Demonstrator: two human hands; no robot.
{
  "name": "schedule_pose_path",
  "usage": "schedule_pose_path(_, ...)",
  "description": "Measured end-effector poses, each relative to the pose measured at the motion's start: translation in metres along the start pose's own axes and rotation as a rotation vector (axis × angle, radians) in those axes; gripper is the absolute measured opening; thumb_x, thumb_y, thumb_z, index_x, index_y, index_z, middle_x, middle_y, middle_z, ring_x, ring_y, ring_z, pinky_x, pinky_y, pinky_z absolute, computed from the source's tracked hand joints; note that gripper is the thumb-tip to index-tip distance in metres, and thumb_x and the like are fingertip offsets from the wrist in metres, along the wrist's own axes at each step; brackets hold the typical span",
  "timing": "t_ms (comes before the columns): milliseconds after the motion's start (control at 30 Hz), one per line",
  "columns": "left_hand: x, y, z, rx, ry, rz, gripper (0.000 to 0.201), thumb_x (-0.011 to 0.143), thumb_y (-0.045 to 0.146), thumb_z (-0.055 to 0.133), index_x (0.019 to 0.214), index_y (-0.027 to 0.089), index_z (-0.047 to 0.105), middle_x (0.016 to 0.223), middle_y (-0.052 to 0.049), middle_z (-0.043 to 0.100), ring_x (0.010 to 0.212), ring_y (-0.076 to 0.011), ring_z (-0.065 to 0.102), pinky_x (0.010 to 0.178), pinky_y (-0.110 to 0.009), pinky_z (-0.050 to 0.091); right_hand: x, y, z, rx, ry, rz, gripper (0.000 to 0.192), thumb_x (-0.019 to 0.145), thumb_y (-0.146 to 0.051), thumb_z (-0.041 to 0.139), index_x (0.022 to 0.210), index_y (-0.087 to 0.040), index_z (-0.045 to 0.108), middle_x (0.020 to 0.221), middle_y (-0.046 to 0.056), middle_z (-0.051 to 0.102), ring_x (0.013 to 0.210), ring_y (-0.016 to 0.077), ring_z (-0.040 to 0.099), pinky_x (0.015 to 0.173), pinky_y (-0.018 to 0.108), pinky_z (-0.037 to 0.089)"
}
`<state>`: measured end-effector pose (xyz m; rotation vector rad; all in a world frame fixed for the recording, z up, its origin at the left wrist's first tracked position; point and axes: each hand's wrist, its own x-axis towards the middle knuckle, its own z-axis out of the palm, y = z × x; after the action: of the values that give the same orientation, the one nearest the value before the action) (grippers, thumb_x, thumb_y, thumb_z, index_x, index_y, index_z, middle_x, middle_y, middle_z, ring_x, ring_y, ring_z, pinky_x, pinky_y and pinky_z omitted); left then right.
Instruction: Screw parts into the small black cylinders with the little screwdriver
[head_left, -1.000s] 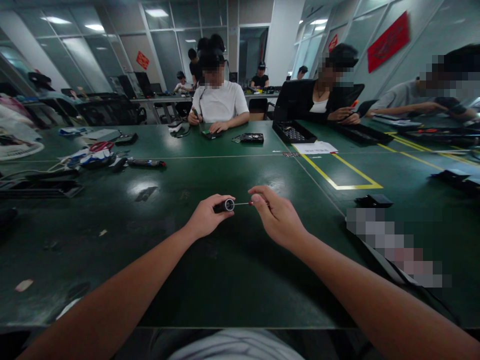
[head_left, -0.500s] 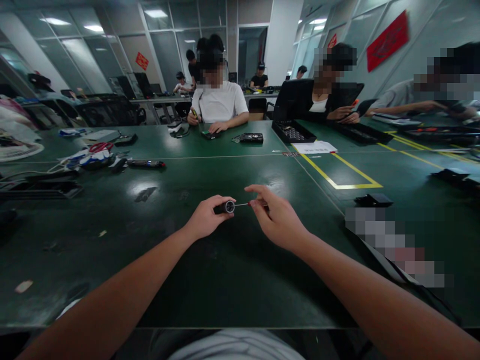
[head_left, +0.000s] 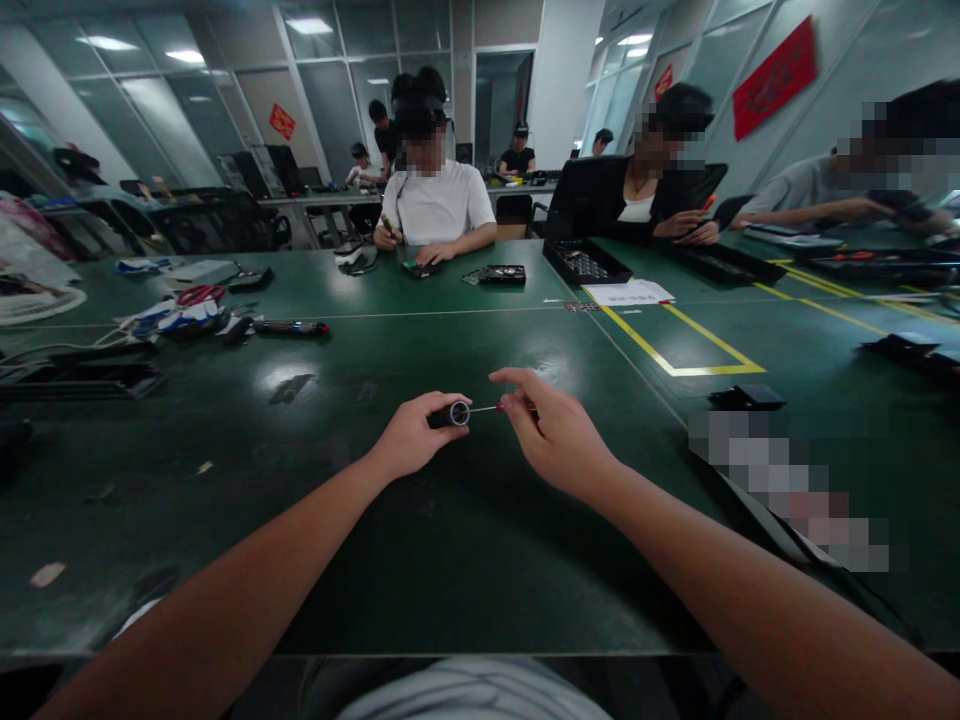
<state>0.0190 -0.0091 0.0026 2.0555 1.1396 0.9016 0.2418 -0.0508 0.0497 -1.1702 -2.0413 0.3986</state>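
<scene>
Green table (head_left: 465, 560); yellow tape outline (head_left: 679, 345) right of centre, black tray (head_left: 585, 265) above it, scissors and clutter (head_left: 187, 310) at left. Centre frame: left hand (head_left: 409, 435), fingers wrapped round small black cylinder (head_left: 448, 414); right hand (head_left: 555, 435) fingers pinching thin red-handled screwdriver (head_left: 499, 407), tip at cylinder's end. Pose barely changed since earlier frames. Handle mostly hidden; lower right blurred
</scene>
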Motion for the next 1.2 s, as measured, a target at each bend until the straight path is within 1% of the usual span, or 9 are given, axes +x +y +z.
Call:
schedule_pose_path(133, 0.000, 0.002, 0.001, 0.000, -0.016, -0.005, 0.035, 0.081, 0.022, 0.075, 0.115, 0.025, 0.071, 0.112, -0.004, 0.070, 0.108, -0.0240, 0.063, 0.102, -0.043, 0.045, 0.000, 0.000, -0.002, 0.040, 0.012, -0.003, 0.033, 0.098, -0.023, 0.045, 0.131, -0.020, 0.052, 0.078, 0.002, 0.062, 0.071, 0.0186, 0.059, 0.068, 0.033, 0.044)
schedule_pose_path(333, 0.000, 0.002, 0.003, 0.021, -0.026, 0.003, 0.034, 0.081, 0.023, 0.075, 0.114, 0.026, 0.071, 0.109, -0.004, 0.070, 0.106, -0.0245, 0.064, 0.100, -0.044, 0.045, 0.002, 0.001, -0.004, 0.022, 0.038, 0.054, 0.028, 0.103, -0.031, 0.038, 0.123, -0.024, 0.056, 0.083, 0.003, 0.069, 0.066, 0.0181, 0.061, 0.063, 0.032, 0.040)
schedule_pose_path(500, 0.001, 0.001, 0.002, 0.012, -0.026, 0.006, 0.034, 0.081, 0.023, 0.075, 0.114, 0.025, 0.071, 0.111, -0.004, 0.071, 0.107, -0.0245, 0.064, 0.101, -0.044, 0.045, 0.001, 0.005, 0.002, 0.137, 0.078, 0.057, 0.026, 0.098, -0.026, 0.045, 0.123, -0.021, 0.046, 0.082, 0.002, 0.064, 0.073, 0.0189, 0.062, 0.068, 0.034, 0.045)
schedule_pose_path(600, 0.001, 0.000, 0.002, 0.013, -0.009, 0.001, 0.034, 0.080, 0.024, 0.075, 0.115, 0.025, 0.071, 0.113, -0.004, 0.071, 0.109, -0.0247, 0.064, 0.101, -0.044, 0.045, 0.001, 0.008, 0.006, 0.250, 0.129, 0.098, 0.018, 0.096, -0.031, 0.051, 0.112, -0.022, 0.051, 0.089, 0.004, 0.064, 0.080, 0.0193, 0.063, 0.073, 0.034, 0.048)
schedule_pose_path(800, 0.003, 0.000, -0.001, 0.107, -0.044, 0.077, 0.035, 0.082, 0.023, 0.075, 0.116, 0.026, 0.071, 0.110, -0.004, 0.071, 0.105, -0.0237, 0.063, 0.098, -0.042, 0.045, 0.009, 0.019, 0.016, 0.529, 0.197, 0.285, 0.026, 0.095, -0.046, 0.053, 0.094, -0.020, 0.059, 0.079, 0.002, 0.062, 0.073, 0.0176, 0.061, 0.072, 0.034, 0.051)
schedule_pose_path(900, 0.004, -0.001, -0.004, 0.173, -0.028, 0.138, 0.036, 0.085, 0.023, 0.073, 0.120, 0.028, 0.069, 0.112, -0.003, 0.070, 0.106, -0.0232, 0.062, 0.097, -0.041, 0.045, 0.014, 0.031, 0.021, 0.875, 0.170, 0.511, 0.035, 0.091, -0.056, 0.055, 0.084, -0.021, 0.055, 0.068, -0.001, 0.056, 0.059, 0.0158, 0.055, 0.066, 0.036, 0.053)
schedule_pose_path(967, 0.005, -0.003, -0.005, 0.184, 0.001, 0.138, 0.036, 0.085, 0.023, 0.072, 0.121, 0.027, 0.068, 0.113, -0.004, 0.070, 0.107, -0.0228, 0.061, 0.097, -0.041, 0.044, 0.017, 0.037, 0.023, 1.002, 0.188, 0.568, 0.034, 0.087, -0.054, 0.061, 0.082, -0.022, 0.054, 0.066, -0.002, 0.054, 0.057, 0.0147, 0.054, 0.064, 0.035, 0.054)
schedule_pose_path(1067, 0.005, -0.005, -0.006, 0.177, 0.018, 0.108, 0.037, 0.085, 0.025, 0.074, 0.121, 0.026, 0.068, 0.111, -0.004, 0.070, 0.106, -0.0226, 0.062, 0.097, -0.041, 0.045, 0.017, 0.041, 0.025, 1.007, 0.283, 0.523, 0.031, 0.086, -0.050, 0.066, 0.086, -0.021, 0.057, 0.074, -0.001, 0.059, 0.065, 0.0141, 0.059, 0.068, 0.032, 0.054)
schedule_pose_path(1200, 0.005, -0.002, -0.005, 0.184, 0.015, 0.095, 0.037, 0.084, 0.027, 0.075, 0.121, 0.026, 0.068, 0.112, -0.004, 0.071, 0.105, -0.0229, 0.062, 0.096, -0.041, 0.046, 0.015, 0.039, 0.025, 0.825, 0.321, 0.367, 0.030, 0.091, -0.051, 0.061, 0.093, -0.021, 0.059, 0.081, 0.000, 0.064, 0.071, 0.0142, 0.061, 0.070, 0.032, 0.053)
